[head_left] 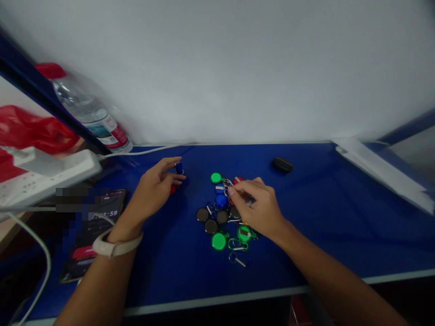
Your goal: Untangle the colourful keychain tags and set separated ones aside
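My right hand (254,206) pinches into the heap of key tags (217,217) beneath it, grip unclear; my left hand (156,185) half-closes on a blue tag (178,168).

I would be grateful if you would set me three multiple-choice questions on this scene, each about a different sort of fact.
1. Where does the black oval case lie relative to the pile of round key tags?
A. Beyond it, to the right
B. In front of it, nearer the person
C. On top of it

2. What colour is the water bottle's cap?
A. Blue
B. Red
C. White

3. What state is the phone's screen in?
A. Dark
B. Covered by a bag
C. Lit, showing digits

Answers:
1. A, the case sits apart, past the tags.
2. B, the cap is plainly red.
3. C, bright digits show on it.
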A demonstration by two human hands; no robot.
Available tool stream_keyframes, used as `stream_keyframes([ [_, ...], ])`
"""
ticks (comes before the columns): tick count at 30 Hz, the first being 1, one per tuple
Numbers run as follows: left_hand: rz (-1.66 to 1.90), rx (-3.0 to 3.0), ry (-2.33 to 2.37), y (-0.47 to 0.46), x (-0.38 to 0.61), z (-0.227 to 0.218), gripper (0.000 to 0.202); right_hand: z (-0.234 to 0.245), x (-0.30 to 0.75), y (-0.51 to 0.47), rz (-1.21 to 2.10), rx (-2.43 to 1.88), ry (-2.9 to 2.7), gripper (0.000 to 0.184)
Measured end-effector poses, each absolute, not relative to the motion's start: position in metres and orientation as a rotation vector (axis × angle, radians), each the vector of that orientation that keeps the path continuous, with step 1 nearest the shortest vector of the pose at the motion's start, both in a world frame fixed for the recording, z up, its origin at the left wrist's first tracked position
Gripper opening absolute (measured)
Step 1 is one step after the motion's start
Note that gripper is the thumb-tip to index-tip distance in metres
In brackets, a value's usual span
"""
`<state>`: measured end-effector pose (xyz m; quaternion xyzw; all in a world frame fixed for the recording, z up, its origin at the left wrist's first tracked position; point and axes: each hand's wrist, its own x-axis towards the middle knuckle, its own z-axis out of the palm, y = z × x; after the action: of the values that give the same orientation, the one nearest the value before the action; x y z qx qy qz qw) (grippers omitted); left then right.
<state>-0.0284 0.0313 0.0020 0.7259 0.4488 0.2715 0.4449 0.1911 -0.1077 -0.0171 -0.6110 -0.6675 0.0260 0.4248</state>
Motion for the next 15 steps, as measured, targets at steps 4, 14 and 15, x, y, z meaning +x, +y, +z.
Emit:
stream_keyframes([
  [4,0.609,1.935,1.217,0.0331,-0.0308,0.0020,0.052,-0.0165,0.1919,-0.1070,0.049,-1.518,-1.682,0.025],
  [14,0.694,2.305,1.402,0.0383,-0.0383,0.0045,0.045,-0.0175,0.1914,-0.1073,0.039,-1.527,-1.692,0.025],
  [15,0.713,2.349,1.408,0.0393,-0.0391,0.0035,0.041,-0.0178,0.1916,-0.1071,0.037,-1.524,-1.694,0.025],
])
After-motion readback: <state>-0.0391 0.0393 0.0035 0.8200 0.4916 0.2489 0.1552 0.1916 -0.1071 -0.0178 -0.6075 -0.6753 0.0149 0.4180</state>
